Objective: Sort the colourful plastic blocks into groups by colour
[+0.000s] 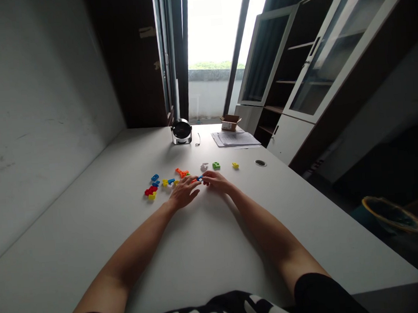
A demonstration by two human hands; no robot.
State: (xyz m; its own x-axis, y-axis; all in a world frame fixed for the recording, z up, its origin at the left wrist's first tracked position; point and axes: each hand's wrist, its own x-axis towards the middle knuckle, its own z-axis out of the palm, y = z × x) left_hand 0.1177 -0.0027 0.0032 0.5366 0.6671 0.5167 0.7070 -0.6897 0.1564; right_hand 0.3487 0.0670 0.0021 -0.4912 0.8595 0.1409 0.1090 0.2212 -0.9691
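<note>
My right hand pinches a small blue plastic piece between thumb and fingertips, low over the table. Close beside it, my left hand reaches out with fingers extended and the thumb apart. The left fingertips come up to the blue piece and to an orange bit next to it; whether they grip either one, I cannot tell. Partly behind the left hand lie orange pieces, with yellow and blue ones to its left. Red pieces form part of the leftmost cluster.
Beyond my hands sit a white piece, a green piece and a yellow piece. Farther back on the white table stand a round black-and-silver device, papers and an open cardboard box. A wall borders the left side.
</note>
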